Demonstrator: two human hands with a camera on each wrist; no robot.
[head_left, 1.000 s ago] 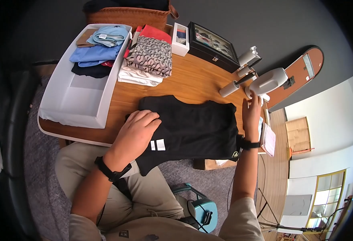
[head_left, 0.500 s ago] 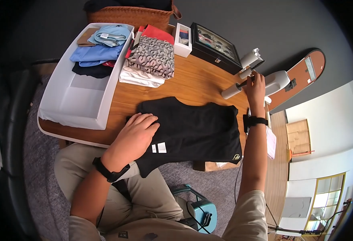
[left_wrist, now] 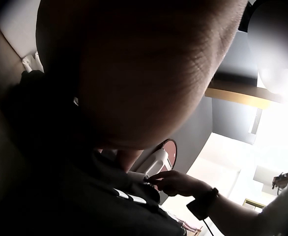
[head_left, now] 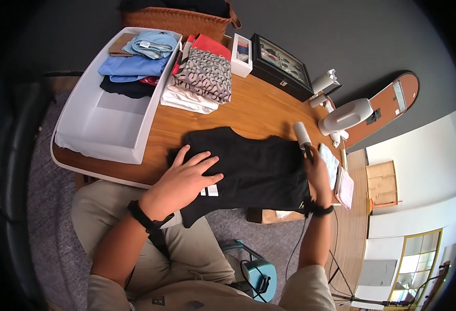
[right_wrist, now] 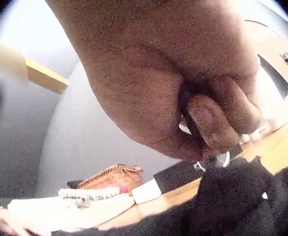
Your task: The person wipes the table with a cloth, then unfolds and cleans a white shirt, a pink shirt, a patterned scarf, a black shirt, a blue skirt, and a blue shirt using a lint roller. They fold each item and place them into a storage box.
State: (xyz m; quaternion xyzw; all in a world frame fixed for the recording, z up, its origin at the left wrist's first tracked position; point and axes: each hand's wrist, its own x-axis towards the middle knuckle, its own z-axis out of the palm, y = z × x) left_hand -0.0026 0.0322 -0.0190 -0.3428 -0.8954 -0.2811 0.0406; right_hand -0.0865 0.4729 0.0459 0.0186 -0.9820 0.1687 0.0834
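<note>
A black garment (head_left: pixel 259 168) with white stripes lies spread across the table's front part. My left hand (head_left: pixel 184 184) rests on its left end, fingers spread over the cloth and partly covering the stripes. At the garment's right end, my right hand (head_left: pixel 318 173) grips the dark handle of a lint roller (head_left: pixel 302 135). The roller's white cylinder points away from me, over the garment's right edge. In the right wrist view the fingers (right_wrist: pixel 213 120) of that hand are curled round the handle, and the black cloth (right_wrist: pixel 232 196) is below.
On the left stands a white box (head_left: pixel 90 132) with folded clothes, beside a stack of folded cloths (head_left: pixel 202 78). A small white box (head_left: pixel 242 54), a black display case (head_left: pixel 282 70) and a woven basket (head_left: pixel 178 23) line the back. A white bottle (head_left: pixel 344 116) stands at the right.
My right hand has taken the lint roller from the table's back right and brought it nearer, over the garment's right end. My left hand stays on the cloth, its fingers now spread wider.
</note>
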